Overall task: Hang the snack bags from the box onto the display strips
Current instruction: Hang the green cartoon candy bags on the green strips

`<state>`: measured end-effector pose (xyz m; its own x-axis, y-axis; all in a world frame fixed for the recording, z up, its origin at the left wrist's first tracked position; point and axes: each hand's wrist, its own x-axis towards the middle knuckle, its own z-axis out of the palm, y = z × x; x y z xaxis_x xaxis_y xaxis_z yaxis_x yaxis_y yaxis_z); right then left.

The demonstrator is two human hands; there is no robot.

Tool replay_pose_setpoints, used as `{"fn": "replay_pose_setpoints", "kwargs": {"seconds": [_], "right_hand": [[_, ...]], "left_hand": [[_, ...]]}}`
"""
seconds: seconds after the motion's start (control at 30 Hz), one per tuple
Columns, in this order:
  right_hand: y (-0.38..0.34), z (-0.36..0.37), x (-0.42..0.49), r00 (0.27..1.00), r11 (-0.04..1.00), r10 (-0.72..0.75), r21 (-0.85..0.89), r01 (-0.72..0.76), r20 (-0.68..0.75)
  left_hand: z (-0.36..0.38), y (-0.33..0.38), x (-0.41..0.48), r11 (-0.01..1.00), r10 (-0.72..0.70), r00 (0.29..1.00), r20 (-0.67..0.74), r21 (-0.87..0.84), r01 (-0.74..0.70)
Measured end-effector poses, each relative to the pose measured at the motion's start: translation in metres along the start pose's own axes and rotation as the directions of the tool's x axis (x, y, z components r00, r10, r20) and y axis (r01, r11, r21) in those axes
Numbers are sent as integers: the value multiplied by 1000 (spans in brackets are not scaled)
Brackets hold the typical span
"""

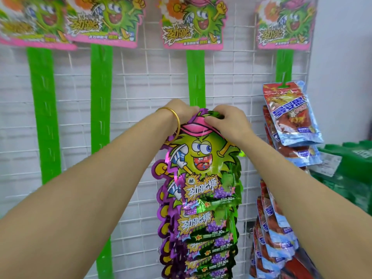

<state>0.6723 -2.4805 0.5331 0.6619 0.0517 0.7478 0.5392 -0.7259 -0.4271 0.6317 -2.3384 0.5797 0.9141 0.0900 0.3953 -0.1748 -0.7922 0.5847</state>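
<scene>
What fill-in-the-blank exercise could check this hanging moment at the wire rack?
1. The left hand and right hand both hold the top of the shiny purple-edged cartoon candy bag at the green plastic display strip that is ___ from the left.
2. The gold bangle circles the ___ wrist.
3. The foil snack bags on the rightmost green plastic strip are red and ___.
Missing words: third; left; blue.

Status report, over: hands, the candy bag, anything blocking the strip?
Top of candy bag pinched by left hand and right hand. Bag top against green strip, above hung bags; hook hidden. Nothing blocking.
</scene>
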Motion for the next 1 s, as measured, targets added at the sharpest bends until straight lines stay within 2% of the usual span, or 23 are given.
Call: {"fn": "replay_pose_setpoints", "kwargs": {"seconds": [0.2,0.43,0.53,0.6,0.67,0.77,0.83,0.9,0.97,1.0], "right_hand": [[-6,-8,-5,1000,996,-17,-82,17,6],[1,-2,-23,995,995,9,-104,2,101],[0,-1,-26,992,992,17,-127,0,129],[0,0,-27,995,988,21,-154,-6,95],[1,0,-31,998,984,40,-177,-31,48],[0,3,-46,996,971,-33,-237,13,-81],[-3,5,-67,961,959,-140,-274,72,-237],[-11,10,-104,909,966,-227,-201,163,-350],[-20,26,-157,920,974,-221,-19,228,-324],[-21,38,-186,950,973,-197,67,219,-242]], "left_hand": [[6,7,3,994,-46,998,39,-93,50],[7,-3,-1,981,-50,998,45,-183,58],[6,-10,-9,991,24,999,24,-130,-21],[9,-20,-19,990,104,994,-15,-97,-105],[14,-35,-27,980,140,989,-39,-136,-145],[24,-62,-43,968,224,954,-198,-67,-241],[32,-79,-60,931,356,869,-344,52,-361],[41,-97,-82,906,395,792,-465,54,-420],[55,-120,-112,903,360,759,-543,-2,-429],[66,-135,-129,906,327,764,-557,-46,-421]]}}
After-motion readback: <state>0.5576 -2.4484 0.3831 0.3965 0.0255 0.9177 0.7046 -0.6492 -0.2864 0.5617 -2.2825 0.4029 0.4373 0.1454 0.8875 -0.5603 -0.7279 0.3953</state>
